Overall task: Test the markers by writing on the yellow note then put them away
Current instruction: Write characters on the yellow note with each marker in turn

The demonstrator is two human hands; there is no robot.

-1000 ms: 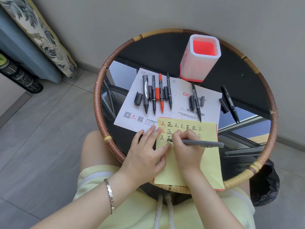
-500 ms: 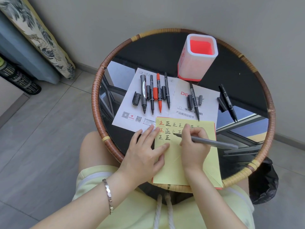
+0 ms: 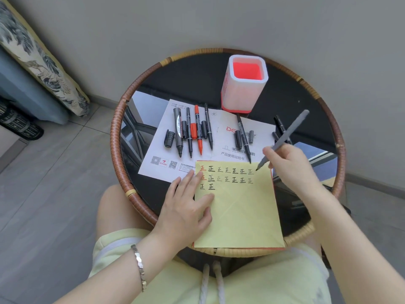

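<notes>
R hand (image 3: 287,164) pinches the grey marker (image 3: 285,140) low on the barrel, thumb & fingers curled round it, tip down by the top R corner of the yellow note (image 3: 238,213); touching or not, can't tell. Marker looks light, stiff, smooth-sided: hold near the tip for control, mid-barrel to drop it in the pot (image 3: 243,93). L hand (image 3: 188,208) lies flat, fingers straight, pressing the note's L edge. Thin paper, prob. slides on the glossy table (image 3: 115,137) w/o that. Other markers (image 3: 178,130) lie uncapped on the white sheet (image 3: 162,154).
</notes>
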